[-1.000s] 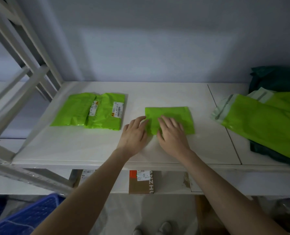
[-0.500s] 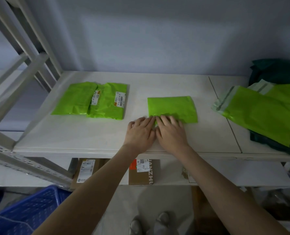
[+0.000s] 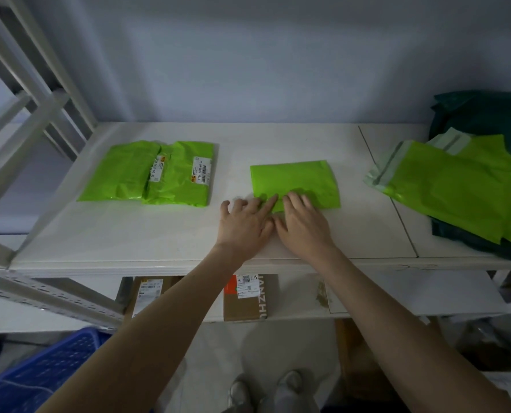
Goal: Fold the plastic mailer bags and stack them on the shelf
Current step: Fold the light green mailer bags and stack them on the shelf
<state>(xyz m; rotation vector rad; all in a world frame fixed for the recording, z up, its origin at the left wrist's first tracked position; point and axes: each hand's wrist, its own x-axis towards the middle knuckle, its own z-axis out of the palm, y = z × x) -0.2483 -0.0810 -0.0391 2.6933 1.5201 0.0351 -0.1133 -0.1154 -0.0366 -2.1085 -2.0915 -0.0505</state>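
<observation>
**Item: folded green mailer, mid-shelf, under both hands**

Both hands now sit nearer the front edge of the folded bag than a second ago, drawn back from its middle to its near margin; the bag itself has kept its place on the shelf.

Location. Bright green folded plastic mailer bag (image 3: 294, 181) lies flat on the white shelf board (image 3: 164, 234), roughly central, well apart from the other lots.

Hands. Left hand (image 3: 245, 223) rests with fingers straight and spread, its fingertips on the bag's near left corner, palm on the bare shelf. Right hand (image 3: 303, 223) lies beside it, touching it, fingers flat over the bag's near edge. Neither grips anything; both press.

Handling, as judged. Thin film, very light, limp, no stiffness of its own. Glossy surface, so likely slippery against the smooth shelf and against the other bags. Creases probably spring open unless pressed flat. Not fragile. Best taken by a pinch at the folded near edge, or at two opposite edges, so the layers stay together when lifted.

Adjacent lots. Two folded green mailer bags with white printed labels (image 3: 150, 174) lie overlapping at left, the likely stacking place. Unfolded green mailer bags (image 3: 451, 186) lie heaped on dark green bags (image 3: 487, 114) at right.
</observation>
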